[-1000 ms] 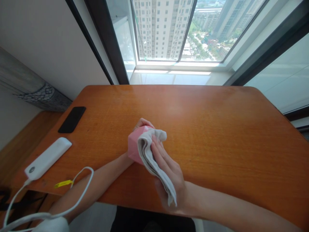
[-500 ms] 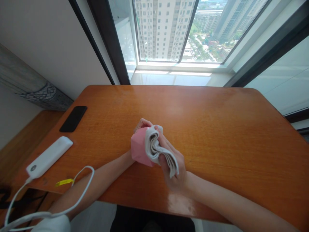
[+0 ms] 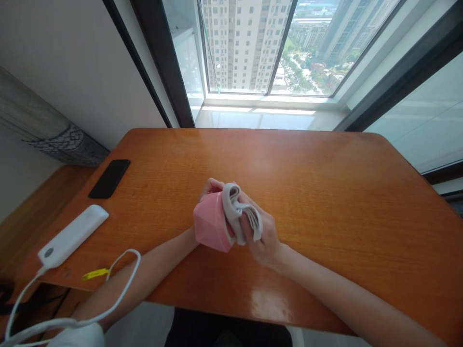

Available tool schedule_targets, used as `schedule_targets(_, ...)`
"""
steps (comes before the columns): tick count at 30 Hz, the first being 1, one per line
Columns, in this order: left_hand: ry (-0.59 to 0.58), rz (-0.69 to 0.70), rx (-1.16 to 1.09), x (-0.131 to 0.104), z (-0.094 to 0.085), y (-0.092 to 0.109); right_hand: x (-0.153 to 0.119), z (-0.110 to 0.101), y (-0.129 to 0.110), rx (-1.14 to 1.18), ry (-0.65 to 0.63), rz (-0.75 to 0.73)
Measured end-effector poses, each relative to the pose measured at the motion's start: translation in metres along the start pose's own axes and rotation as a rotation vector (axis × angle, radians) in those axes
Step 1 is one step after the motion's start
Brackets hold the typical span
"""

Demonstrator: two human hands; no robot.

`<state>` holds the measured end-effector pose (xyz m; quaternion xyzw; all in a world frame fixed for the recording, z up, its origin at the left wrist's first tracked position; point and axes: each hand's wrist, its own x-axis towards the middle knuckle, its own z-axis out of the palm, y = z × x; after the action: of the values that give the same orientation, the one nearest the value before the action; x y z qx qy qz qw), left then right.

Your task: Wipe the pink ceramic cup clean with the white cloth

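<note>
A pink faceted cup or pot [image 3: 212, 224] is held above the table, tilted, by my left hand [image 3: 211, 186], whose fingers curl round its far side and are partly hidden behind it. My right hand [image 3: 265, 238] grips a folded light grey cloth [image 3: 234, 205] between thumb and fingers. The cloth is pressed against the right side of the pink piece, at its rim. Whether part of the cloth reaches inside cannot be made out.
The wooden table [image 3: 343, 207] spreads around my hands. On its left lie a black phone [image 3: 109, 179] and a white power bank [image 3: 73, 236] with a white cable [image 3: 126, 286] crossing my left forearm. A yellow tag [image 3: 95, 274] is beside it. A window [image 3: 253, 58] stands behind.
The pink piece has turned and shows more of its faceted side. My right hand has shifted slightly up with the cloth, whose hanging end now sits higher and more bunched.
</note>
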<state>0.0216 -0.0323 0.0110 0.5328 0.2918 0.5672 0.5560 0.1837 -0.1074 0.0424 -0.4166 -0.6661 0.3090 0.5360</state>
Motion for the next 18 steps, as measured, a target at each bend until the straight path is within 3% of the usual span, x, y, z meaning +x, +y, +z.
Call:
schedule_targets(3, -0.022, 0.038, -0.029, 0.001, 0.001, 0.014, 0.012, -0.001, 0.011, 0.109, 0.239, 0.459)
schedule_targets(5, -0.026, 0.107, -0.022, 0.0, 0.002, 0.019, 0.012, 0.005, 0.01, 0.282, 0.361, 0.654)
schedule_targets(11, 0.002, 0.199, 0.117, -0.009, 0.007, 0.01, -0.013, 0.036, -0.023, 0.872, 0.38, 0.923)
schedule_targets(16, -0.139, 0.339, 0.365, -0.005, 0.004, 0.009, -0.01, 0.038, -0.031, 0.997, 0.539, 1.096)
schedule_targets(18, -0.203, 0.341, 0.45, -0.004, 0.005, 0.013, -0.005, 0.033, -0.025, 1.019, 0.535, 1.142)
